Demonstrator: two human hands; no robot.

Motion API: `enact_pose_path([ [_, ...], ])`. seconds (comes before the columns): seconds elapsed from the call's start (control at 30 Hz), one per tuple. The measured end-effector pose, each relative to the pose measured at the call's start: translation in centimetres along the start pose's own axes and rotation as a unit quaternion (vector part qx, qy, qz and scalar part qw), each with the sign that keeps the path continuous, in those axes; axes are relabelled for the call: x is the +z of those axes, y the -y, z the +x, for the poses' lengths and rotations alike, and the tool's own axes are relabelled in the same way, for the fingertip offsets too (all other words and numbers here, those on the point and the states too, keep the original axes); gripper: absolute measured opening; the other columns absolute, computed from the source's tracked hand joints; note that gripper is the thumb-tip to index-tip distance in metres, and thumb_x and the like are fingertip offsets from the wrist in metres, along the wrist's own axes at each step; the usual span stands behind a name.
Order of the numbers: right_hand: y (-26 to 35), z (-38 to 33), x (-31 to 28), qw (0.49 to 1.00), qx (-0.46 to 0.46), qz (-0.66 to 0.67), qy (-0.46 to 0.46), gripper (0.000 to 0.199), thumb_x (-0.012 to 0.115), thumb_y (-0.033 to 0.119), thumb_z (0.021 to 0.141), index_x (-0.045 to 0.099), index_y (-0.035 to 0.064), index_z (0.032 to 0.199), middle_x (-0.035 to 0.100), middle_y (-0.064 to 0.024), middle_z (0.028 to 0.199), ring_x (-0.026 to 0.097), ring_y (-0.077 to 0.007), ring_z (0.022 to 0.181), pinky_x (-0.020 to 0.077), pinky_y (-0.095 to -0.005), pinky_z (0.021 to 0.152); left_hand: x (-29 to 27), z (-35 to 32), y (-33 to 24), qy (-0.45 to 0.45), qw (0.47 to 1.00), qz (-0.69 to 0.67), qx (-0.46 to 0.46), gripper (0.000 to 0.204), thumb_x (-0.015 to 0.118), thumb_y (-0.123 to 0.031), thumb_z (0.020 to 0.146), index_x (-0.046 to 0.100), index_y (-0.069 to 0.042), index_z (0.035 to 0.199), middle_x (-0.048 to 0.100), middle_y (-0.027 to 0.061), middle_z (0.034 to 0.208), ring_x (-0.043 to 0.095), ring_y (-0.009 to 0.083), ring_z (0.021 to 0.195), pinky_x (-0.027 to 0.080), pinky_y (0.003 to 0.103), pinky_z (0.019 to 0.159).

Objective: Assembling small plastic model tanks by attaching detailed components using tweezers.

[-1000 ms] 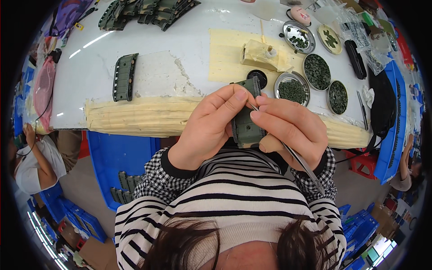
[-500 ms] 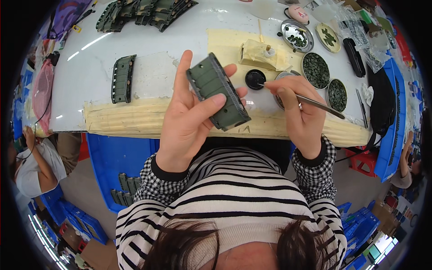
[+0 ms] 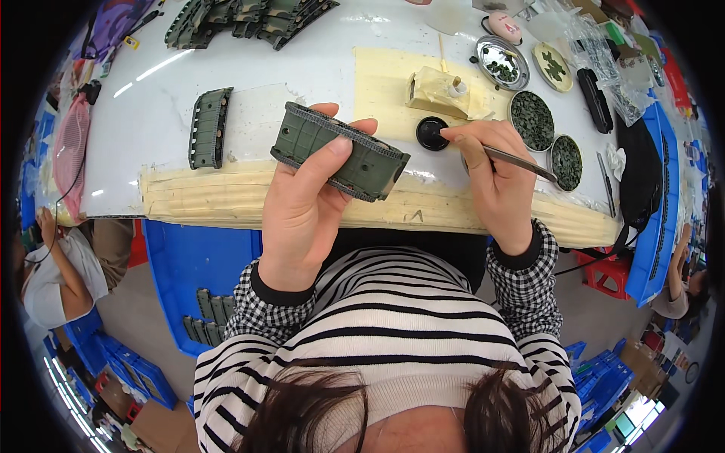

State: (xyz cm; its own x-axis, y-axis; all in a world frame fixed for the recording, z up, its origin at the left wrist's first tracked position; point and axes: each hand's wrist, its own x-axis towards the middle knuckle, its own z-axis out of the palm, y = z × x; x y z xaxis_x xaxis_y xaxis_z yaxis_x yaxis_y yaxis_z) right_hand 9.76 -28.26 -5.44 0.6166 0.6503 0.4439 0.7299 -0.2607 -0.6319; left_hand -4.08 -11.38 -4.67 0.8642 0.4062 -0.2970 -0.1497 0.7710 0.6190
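Note:
My left hand [image 3: 294,215] grips a dark green camouflage toy tank hull [image 3: 313,143] with tracks along its long sides. The thumb presses on its green face and the fingers wrap behind. My right hand [image 3: 502,185] is closed around metal tweezers [image 3: 526,164], their back end pointing right. Its fingertips reach the edge of a small round black dish [image 3: 430,134], and they hide the tweezer tips. Left of the held piece, a similar green hull [image 3: 210,128] lies on the white table.
Round tins of small dark green parts [image 3: 532,121] stand right of my right hand. Behind are a tape-wrapped block [image 3: 430,92], a metal dish [image 3: 491,53] and a pile of hulls [image 3: 257,19]. Yellowish padding [image 3: 204,200] lines the table edge. A blue tray [image 3: 196,257] sits below left.
My left hand has turned the hull from steeply slanted to nearly level and shifted it left. My right hand has moved slightly, its fingertips now closer over the black dish.

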Motion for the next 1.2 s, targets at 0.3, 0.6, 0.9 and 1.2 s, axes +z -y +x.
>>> enact_pose_path([
  [0.3,4.2,-0.7,-2.6,0.97,-0.084,0.226,0.032,0.018,0.062,-0.001,0.08,0.069,-0.0014,0.096,0.066,-0.0144,0.097,0.062,-0.0226,0.083,0.0499,-0.0291,0.073,0.7,0.4,-0.2,0.008,0.999,-0.024,-0.042,0.042,0.051,-0.013,0.094,0.038,-0.003,0.134,0.052,0.0224,0.128,0.06,0.0256,0.111,0.054,0.034,0.091],
  [0.6,4.3,-1.2,-0.4,0.966,-0.061,0.25,0.024,0.016,0.065,0.006,0.084,0.069,-0.001,0.099,0.067,-0.0138,0.097,0.066,-0.0234,0.089,0.0525,-0.0291,0.076,1.0,0.6,0.4,0.015,0.998,-0.012,-0.06,0.042,0.051,-0.013,0.095,0.039,-0.003,0.133,0.052,0.0223,0.127,0.059,0.0247,0.112,0.054,0.033,0.093],
  [0.9,4.4,-1.0,-0.4,0.967,-0.051,0.248,0.024,0.015,0.064,0.007,0.085,0.069,-0.0017,0.097,0.067,-0.0138,0.096,0.066,-0.0233,0.089,0.0526,-0.0292,0.077,0.9,0.7,0.4,0.019,0.998,-0.007,-0.059,0.041,0.052,-0.013,0.094,0.039,-0.003,0.132,0.052,0.0216,0.128,0.059,0.0242,0.112,0.053,0.033,0.093],
  [1.2,4.4,-0.9,-0.6,0.974,-0.055,0.215,0.047,0.016,0.066,0.007,0.084,0.069,-0.0007,0.098,0.067,-0.0138,0.098,0.067,-0.0236,0.091,0.0531,-0.0289,0.076,0.8,0.7,0.7,0.012,0.999,-0.006,-0.05,0.042,0.051,-0.013,0.095,0.038,-0.003,0.133,0.053,0.0204,0.128,0.059,0.023,0.112,0.053,0.033,0.094],
])
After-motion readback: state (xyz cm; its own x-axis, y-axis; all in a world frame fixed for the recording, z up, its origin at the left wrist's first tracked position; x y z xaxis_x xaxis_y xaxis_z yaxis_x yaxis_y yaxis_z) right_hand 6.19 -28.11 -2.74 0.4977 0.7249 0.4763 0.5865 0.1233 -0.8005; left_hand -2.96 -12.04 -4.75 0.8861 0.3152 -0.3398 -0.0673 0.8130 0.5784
